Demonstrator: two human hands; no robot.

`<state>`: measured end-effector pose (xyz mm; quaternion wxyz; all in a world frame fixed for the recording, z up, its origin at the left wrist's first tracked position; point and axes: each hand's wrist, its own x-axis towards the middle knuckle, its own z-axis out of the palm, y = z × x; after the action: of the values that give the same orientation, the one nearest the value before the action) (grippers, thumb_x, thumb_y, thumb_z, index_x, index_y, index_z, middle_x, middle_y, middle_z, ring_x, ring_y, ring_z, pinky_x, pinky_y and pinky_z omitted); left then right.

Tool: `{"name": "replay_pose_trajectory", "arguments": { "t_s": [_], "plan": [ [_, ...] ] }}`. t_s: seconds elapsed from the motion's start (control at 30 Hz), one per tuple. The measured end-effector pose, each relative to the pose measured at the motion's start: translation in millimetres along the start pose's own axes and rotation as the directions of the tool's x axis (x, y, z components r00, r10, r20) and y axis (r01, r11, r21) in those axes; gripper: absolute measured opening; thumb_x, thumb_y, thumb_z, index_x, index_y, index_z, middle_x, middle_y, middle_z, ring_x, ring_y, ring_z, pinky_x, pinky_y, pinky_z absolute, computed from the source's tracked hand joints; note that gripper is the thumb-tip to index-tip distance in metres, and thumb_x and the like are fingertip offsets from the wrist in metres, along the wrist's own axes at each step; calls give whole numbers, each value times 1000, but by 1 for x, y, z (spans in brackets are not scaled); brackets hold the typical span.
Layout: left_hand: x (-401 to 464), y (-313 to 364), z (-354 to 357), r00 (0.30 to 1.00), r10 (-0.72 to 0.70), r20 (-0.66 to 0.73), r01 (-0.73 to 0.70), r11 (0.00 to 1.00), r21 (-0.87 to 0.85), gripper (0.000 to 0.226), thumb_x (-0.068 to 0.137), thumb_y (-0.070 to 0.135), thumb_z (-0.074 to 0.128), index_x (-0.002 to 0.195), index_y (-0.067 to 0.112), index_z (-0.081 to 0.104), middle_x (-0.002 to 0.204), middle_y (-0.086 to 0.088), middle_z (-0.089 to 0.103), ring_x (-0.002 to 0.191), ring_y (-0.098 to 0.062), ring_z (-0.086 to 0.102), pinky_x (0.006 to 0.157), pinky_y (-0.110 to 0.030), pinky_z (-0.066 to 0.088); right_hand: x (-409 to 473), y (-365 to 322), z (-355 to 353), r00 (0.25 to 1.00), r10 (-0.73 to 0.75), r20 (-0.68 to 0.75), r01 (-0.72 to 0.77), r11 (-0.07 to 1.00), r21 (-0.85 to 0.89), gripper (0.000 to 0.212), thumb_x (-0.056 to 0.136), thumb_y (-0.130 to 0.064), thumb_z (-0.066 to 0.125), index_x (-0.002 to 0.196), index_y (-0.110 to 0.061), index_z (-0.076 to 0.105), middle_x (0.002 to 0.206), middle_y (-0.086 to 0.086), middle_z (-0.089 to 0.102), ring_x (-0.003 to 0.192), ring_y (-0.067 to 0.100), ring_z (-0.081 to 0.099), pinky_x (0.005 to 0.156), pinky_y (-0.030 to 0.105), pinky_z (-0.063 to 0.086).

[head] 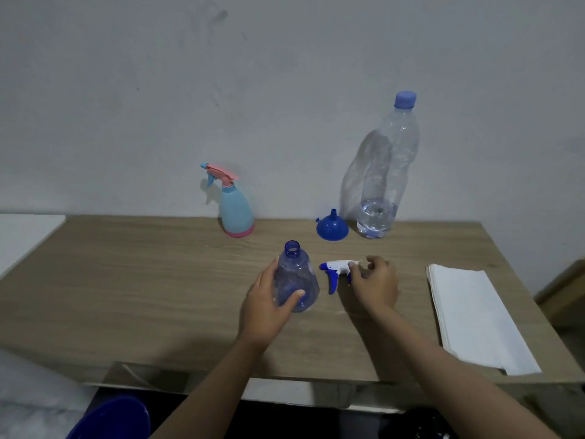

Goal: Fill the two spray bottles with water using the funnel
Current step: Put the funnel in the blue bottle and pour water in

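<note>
On the bench [158, 280], my left grip [266, 307] holds the light, crushable blue bottle [296, 277] mid-body; my right grip [375, 285] pinches its sprayer head [335, 270].

Both forearms come into view bare from the lower edge, with no sleeve showing anywhere along them. The left hand [264, 307] and the right hand [375, 285] are bare too, without gloves. The nails look short and plain, as on the left thumb [299, 293].
</note>
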<state>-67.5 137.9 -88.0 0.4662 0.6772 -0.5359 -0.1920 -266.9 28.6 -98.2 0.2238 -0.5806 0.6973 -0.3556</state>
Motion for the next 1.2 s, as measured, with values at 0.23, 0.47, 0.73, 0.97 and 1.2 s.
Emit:
{"name": "replay_pose_trajectory", "arguments": {
  "t_s": [0.23, 0.47, 0.73, 0.97, 1.2],
  "plan": [
    [-3, -3, 3, 999, 35, -26, -35, 999, 19, 73, 75, 50, 73, 138, 39, 38, 132, 21, 51, 120, -5, 53, 84, -42, 57, 70, -65, -2, 874, -447, 189, 437, 894, 97, 47, 78, -20, 72, 121, -9, 56, 118, 10, 54, 111, 24, 52, 91, 29, 42],
    [-2, -6, 8, 995, 76, -67, -66, 987, 145, 77, 70, 41, 77, 137, 24, 43, 129, 6, 58, 113, -9, 58, 82, -38, 57, 142, -113, 32, 665, -197, 720, 599, 717, -357, 90, 64, -21, 84, 141, -20, 38, 136, 10, 42, 122, 32, 47, 90, 41, 50],
    [0, -6, 8, 998, 65, -15, -62, 987, 152, 76, 72, 45, 72, 138, 22, 41, 128, 9, 55, 114, -5, 54, 93, -37, 52, 155, -107, 56, 536, -185, 824, 810, 388, -440, 70, 64, -16, 83, 128, -21, 56, 126, 5, 57, 109, 26, 57, 83, 37, 54],
    [-5, -8, 9, 995, 59, -83, -50, 993, 107, 76, 71, 46, 74, 137, 33, 40, 129, 14, 55, 115, -8, 55, 80, -38, 57, 146, -110, 17, 583, -419, 696, 695, 701, -161, 82, 67, -32, 84, 138, -29, 43, 123, 9, 51, 110, 28, 53, 87, 37, 48],
    [-4, -5, 6, 999, 12, -39, -11, 999, 30, 72, 73, 58, 70, 134, 55, 33, 130, 31, 47, 118, -1, 51, 84, -37, 56, 85, -128, -58, 591, -626, 509, 553, 774, 309, 55, 79, -37, 74, 126, -43, 46, 112, -1, 55, 95, 14, 59, 79, 21, 50]
  ]
}}
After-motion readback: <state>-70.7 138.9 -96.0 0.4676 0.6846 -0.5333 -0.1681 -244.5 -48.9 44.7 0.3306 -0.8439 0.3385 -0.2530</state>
